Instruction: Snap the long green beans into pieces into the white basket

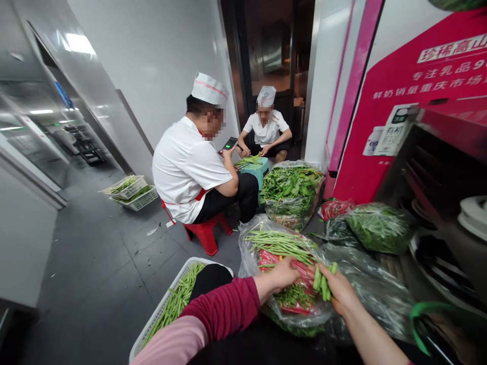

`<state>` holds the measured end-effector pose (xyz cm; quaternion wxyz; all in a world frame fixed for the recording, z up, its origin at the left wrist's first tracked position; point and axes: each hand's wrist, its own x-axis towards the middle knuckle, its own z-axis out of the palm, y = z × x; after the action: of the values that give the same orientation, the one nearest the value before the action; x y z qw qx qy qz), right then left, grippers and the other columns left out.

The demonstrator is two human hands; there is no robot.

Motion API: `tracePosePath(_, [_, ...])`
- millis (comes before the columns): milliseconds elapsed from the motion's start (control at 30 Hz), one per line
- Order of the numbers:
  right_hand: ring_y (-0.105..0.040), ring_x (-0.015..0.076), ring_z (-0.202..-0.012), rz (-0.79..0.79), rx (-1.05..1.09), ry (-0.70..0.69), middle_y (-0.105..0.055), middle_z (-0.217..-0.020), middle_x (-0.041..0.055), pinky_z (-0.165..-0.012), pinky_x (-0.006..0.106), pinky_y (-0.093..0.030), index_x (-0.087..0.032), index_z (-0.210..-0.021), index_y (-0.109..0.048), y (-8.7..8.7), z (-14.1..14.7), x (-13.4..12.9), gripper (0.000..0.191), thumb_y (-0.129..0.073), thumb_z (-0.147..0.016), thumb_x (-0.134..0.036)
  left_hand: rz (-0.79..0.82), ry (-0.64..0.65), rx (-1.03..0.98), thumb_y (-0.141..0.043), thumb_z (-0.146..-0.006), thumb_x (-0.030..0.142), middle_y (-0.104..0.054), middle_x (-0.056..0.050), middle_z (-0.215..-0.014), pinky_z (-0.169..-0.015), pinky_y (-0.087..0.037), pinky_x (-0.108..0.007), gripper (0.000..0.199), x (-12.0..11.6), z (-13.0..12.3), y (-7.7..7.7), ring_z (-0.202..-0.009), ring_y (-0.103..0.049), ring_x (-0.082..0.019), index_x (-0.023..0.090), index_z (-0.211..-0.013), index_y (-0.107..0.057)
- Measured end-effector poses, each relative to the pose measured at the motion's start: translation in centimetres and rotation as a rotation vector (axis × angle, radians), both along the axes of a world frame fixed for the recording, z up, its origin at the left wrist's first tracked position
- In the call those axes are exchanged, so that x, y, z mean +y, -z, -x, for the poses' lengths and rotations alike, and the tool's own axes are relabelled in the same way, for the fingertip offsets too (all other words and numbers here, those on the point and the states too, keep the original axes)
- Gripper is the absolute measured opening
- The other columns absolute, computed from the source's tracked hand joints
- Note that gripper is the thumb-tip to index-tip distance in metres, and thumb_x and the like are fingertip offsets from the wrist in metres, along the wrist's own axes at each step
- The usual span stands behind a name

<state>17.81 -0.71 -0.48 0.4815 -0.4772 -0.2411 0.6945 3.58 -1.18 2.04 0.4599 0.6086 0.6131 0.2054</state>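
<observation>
My right hand (338, 288) is closed around a small bunch of green beans (322, 285), their ends sticking out past the fingers. Just to its left is my left hand (286, 275), fingers curled together; whatever they pinch is hidden. Both hands are above an open clear plastic bag (247, 253). Long uncut green beans (283, 242) lie across its far side on something red (268, 260), partly covered. Short green trimmings (294, 295) are heaped on the near side, below my hands.
A white basket (155, 315) of beans stands at my left. One person (194, 167) sits on a red stool (207, 235) with a phone; another person (266, 126) handles beans behind. Bagged leafy greens (291, 185) and another bag (380, 228) lie ahead and right. A rack (437, 152) borders the right.
</observation>
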Motion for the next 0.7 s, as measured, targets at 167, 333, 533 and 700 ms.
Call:
tracePosePath(167, [-0.064,0.0283,-0.085,-0.014,0.067,0.048,-0.069,-0.082,0.0075,-0.068,0.035,-0.054,-0.016,-0.083,-0.062,-0.1,3.3,-2.0,0.041,-0.076,-0.048,-0.033,-0.014,-0.065,-0.360,-0.055,-0.060,0.013,-0.057,-0.004,-0.093,-0.080,-0.044,-0.030,0.047,-2.9,-1.6,0.9,-0.086,-0.053,-0.016,0.015,-0.107,-0.050])
tracePosePath(333, [-0.062,0.0280,-0.089,0.004,0.065,0.062,-0.069,-0.083,0.0061,-0.075,0.035,-0.053,-0.017,-0.084,-0.064,-1.6,5.9,-3.4,0.044,-0.079,-0.046,-0.034,-0.164,-0.074,-0.408,-0.052,-0.061,0.010,-0.056,-0.005,-0.100,-0.089,-0.039,-0.033,0.047,-4.8,-0.4,-0.3,-0.096,-0.050,-0.019,0.016,-0.107,-0.050])
tracePosePath(533, [-0.059,0.0257,-0.097,-0.111,0.064,-0.143,-0.067,-0.096,0.0057,-0.085,0.035,-0.048,-0.018,-0.091,-0.066,-5.6,9.2,-4.5,0.040,-0.074,-0.058,-0.039,-0.351,-0.102,-0.460,-0.056,-0.061,0.008,-0.057,-0.004,-0.100,-0.087,-0.041,-0.032,0.049,-6.0,3.7,-3.2,-0.092,-0.053,-0.017,0.016,-0.109,-0.048])
tracePosePath(700, [-0.049,0.0219,-0.112,-0.214,-0.019,-0.513,-0.061,-0.114,0.0041,-0.100,0.034,-0.033,-0.023,-0.105,-0.062,-8.0,14.5,-7.2,0.045,-0.071,-0.064,-0.037,-0.452,-0.388,-0.555,-0.052,-0.063,0.006,-0.060,-0.005,-0.094,-0.083,-0.043,-0.029,0.040,-9.6,8.5,-3.8,-0.087,-0.054,-0.015,0.014,-0.102,-0.052])
